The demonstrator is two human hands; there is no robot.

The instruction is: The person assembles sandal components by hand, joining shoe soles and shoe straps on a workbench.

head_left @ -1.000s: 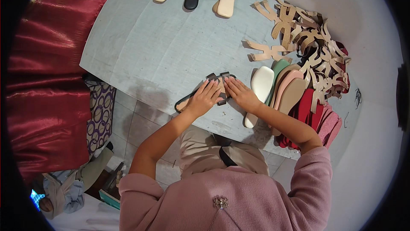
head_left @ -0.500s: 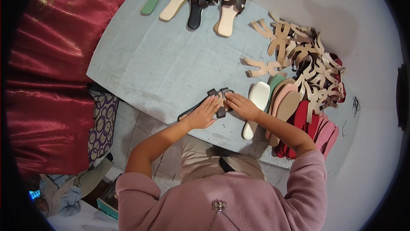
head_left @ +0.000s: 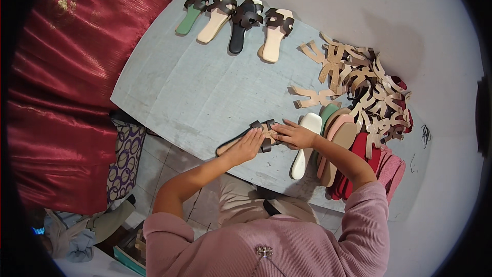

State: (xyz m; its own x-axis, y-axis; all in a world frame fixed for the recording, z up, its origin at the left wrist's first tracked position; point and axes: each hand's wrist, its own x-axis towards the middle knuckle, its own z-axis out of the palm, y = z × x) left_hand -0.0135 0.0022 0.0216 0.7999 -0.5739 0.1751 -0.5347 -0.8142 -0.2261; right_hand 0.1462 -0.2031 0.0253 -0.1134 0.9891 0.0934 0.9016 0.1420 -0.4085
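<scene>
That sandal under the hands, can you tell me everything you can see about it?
The sandal has a tan insole, a dark rim and dark straps that look leathery. It lies on the pale table near the edge closest to the person, heel to the left. The left hand and right hand rest on it, hiding its middle and toe end.

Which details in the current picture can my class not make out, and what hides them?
Head view: the middle of the dark-strapped tan sandal, partly under the left hand and right hand.
Head view: the middle of the long glossy white sole, behind the right hand.
Head view: the lowest pieces in the beige-and-brown strap pile, under others.
Head view: the glowing blue patch, too small to identify.
</scene>
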